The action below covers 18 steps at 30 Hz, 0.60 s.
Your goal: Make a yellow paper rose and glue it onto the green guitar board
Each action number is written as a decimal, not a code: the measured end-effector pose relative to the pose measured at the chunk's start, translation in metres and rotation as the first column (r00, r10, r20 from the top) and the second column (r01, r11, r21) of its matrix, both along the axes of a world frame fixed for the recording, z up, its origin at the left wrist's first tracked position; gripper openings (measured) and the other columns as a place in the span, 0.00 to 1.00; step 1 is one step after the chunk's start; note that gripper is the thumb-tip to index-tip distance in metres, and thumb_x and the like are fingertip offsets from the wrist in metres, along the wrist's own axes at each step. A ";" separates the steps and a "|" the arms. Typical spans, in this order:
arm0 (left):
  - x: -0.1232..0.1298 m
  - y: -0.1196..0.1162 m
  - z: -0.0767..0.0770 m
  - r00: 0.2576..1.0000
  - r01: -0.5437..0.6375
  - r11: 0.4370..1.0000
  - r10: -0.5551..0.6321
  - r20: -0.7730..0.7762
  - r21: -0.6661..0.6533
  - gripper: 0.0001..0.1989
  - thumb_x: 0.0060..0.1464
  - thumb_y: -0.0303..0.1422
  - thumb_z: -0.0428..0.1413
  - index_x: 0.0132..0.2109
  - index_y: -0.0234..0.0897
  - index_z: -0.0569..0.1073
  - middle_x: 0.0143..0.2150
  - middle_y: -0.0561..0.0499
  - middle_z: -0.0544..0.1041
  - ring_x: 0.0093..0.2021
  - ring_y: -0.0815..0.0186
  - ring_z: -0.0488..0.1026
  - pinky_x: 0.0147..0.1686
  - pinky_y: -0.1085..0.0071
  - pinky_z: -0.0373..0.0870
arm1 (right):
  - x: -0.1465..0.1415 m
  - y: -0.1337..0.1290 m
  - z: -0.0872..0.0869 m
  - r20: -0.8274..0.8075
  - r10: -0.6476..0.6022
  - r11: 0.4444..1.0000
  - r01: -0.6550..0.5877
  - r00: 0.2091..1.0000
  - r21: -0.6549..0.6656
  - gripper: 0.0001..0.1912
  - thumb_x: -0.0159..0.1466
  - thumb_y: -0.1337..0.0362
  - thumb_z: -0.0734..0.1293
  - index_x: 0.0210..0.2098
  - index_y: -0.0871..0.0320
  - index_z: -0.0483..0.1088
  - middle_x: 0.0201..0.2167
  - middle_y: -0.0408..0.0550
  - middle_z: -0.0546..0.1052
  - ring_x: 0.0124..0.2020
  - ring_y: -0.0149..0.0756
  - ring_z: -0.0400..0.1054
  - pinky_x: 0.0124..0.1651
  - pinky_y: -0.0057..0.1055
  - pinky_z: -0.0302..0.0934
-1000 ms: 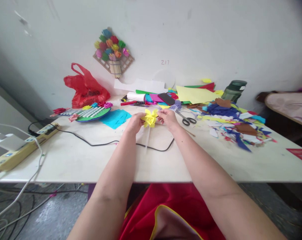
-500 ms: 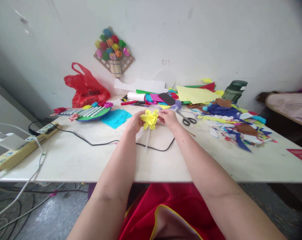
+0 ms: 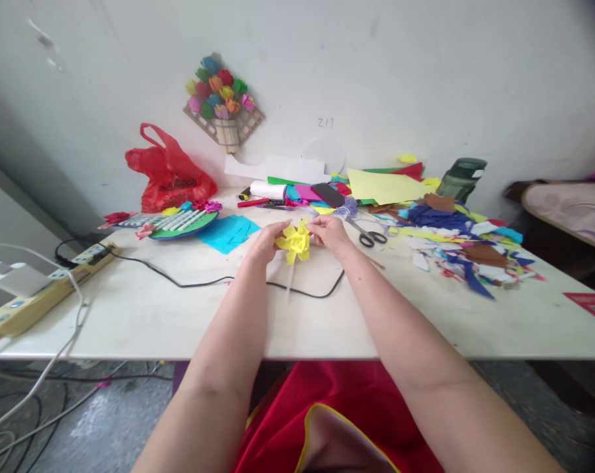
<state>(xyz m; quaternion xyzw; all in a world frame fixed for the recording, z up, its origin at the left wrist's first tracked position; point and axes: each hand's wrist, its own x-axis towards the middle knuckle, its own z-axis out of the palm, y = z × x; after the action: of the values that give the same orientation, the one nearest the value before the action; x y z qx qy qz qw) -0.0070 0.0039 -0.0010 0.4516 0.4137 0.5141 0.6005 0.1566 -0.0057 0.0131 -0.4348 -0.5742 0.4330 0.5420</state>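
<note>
A yellow paper flower [image 3: 296, 242] is held between my two hands above the middle of the white table [image 3: 154, 315]. My left hand [image 3: 269, 240] grips its left side, with the fingers partly hidden behind the petals. At the flower's right edge, my right hand [image 3: 328, 234] pinches a petal between thumb and fingertips. A thin pale stem [image 3: 290, 282] slants down from under the flower. Just right of my right hand lie black scissors [image 3: 369, 236].
Blue paper [image 3: 227, 234], a green disc with paper flowers [image 3: 186, 225] and a red bag [image 3: 167, 177] are at left. A black cable [image 3: 179, 284] crosses the table below my hands. Paper scraps [image 3: 440, 220] and a green bottle [image 3: 462, 179] are at right.
The yellow flower has turned a little in my hands, so its petals lie differently. Both hands have stayed in nearly the same place.
</note>
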 end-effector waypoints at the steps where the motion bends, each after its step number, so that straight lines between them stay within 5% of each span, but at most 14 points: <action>1: 0.000 0.000 -0.001 1.000 0.010 1.000 -0.010 -0.019 0.028 0.12 0.39 0.40 0.58 0.26 0.34 0.73 0.22 0.49 0.72 0.23 0.67 0.69 0.21 0.74 0.63 | 0.000 0.000 0.000 0.016 0.007 1.000 -0.007 1.000 0.014 0.06 0.47 0.64 0.67 0.20 0.59 0.66 0.14 0.38 0.69 0.13 0.22 0.54 0.17 0.23 0.48; 5: 0.001 -0.001 -0.003 0.995 0.031 0.989 -0.017 -0.095 0.147 0.10 0.37 0.37 0.61 0.23 0.33 0.72 0.20 0.52 0.70 0.21 0.71 0.66 0.20 0.75 0.59 | -0.001 0.000 -0.002 0.067 0.020 0.999 -0.023 0.998 0.046 0.05 0.47 0.64 0.67 0.19 0.59 0.67 0.14 0.39 0.70 0.13 0.22 0.54 0.17 0.23 0.47; 14: -0.002 0.000 -0.003 0.986 0.032 0.979 0.001 -0.164 0.199 0.10 0.37 0.35 0.62 0.23 0.33 0.73 0.18 0.53 0.69 0.19 0.72 0.65 0.19 0.75 0.56 | 0.000 0.001 -0.002 0.112 0.029 0.996 -0.038 0.993 0.084 0.08 0.49 0.61 0.66 0.20 0.59 0.67 0.16 0.40 0.71 0.14 0.23 0.53 0.19 0.25 0.50; 18: -0.005 0.003 -0.004 0.993 -0.016 0.982 0.037 -0.110 0.190 0.11 0.35 0.36 0.64 0.24 0.34 0.73 0.20 0.52 0.71 0.20 0.70 0.67 0.21 0.75 0.60 | 0.016 0.011 -0.003 0.268 -0.166 0.982 0.134 0.949 0.133 0.09 0.53 0.60 0.63 0.23 0.59 0.70 0.22 0.44 0.74 0.19 0.27 0.61 0.26 0.27 0.57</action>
<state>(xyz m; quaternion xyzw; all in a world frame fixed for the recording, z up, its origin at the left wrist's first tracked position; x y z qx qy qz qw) -0.0116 0.0069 -0.0049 0.5294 0.4026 0.5323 0.5237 0.1721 0.0050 0.0099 -0.5021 -0.6335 0.2919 0.5113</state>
